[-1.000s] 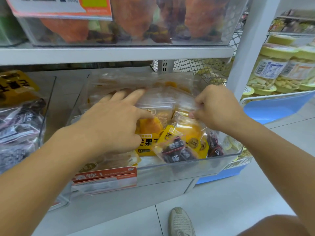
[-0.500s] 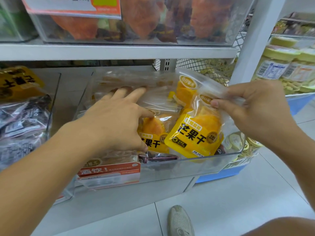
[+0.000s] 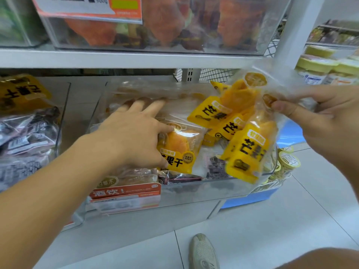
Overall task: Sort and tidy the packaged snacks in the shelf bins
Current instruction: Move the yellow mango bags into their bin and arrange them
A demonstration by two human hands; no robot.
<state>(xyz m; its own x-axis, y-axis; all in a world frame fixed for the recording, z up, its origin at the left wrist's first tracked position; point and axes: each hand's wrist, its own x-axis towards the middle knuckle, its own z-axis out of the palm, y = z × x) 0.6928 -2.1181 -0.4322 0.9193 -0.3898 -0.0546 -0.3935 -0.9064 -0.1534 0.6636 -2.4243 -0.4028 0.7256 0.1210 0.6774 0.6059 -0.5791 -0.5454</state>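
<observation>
Sorting looked barely halfway: the right hand pinched a bunch of yellow mango packets by their tops above the clear bin, right side. The left hand lay spread, pressing packets inside. Dark snack packs stayed mixed in near the front.
</observation>
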